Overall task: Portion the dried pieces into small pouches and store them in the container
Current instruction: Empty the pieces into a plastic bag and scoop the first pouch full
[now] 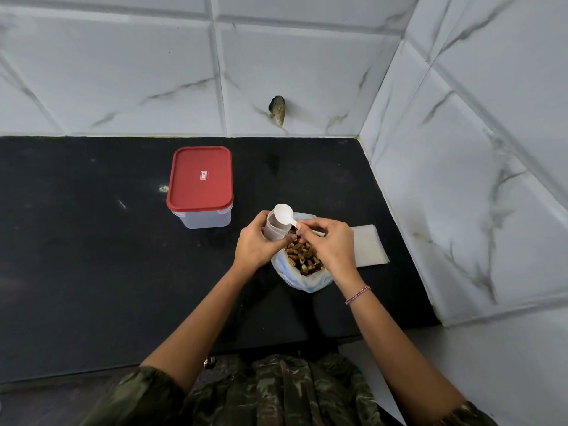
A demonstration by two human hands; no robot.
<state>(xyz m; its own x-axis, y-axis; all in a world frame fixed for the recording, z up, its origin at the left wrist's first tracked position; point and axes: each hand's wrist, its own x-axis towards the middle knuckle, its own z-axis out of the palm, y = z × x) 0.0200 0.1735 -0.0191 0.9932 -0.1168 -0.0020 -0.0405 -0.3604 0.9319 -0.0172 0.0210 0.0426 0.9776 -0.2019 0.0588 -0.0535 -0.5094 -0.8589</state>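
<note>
The left hand (256,241) grips a small pouch (273,229) by the plastic bag (307,282) of dried pieces (302,256). The right hand (325,241) pinches a white spoon (284,214) above the pouch. Far left stands the container (199,192), its red lid on; the sticker (203,175) is too small to read.

The spoon (284,213) in the fingers (302,230) of the right hand (330,244) is smooth white plastic; the pouch (273,230) in the left hand (255,244), frosted film. Below the fingers, a thin crinkled plastic bag (302,282) holds rough, wrinkled dried pieces (302,256). Beyond them, the container (203,219) is clear plastic, its red lid (199,179) smooth, the worktop (92,272) dark with a dull sheen.
</note>
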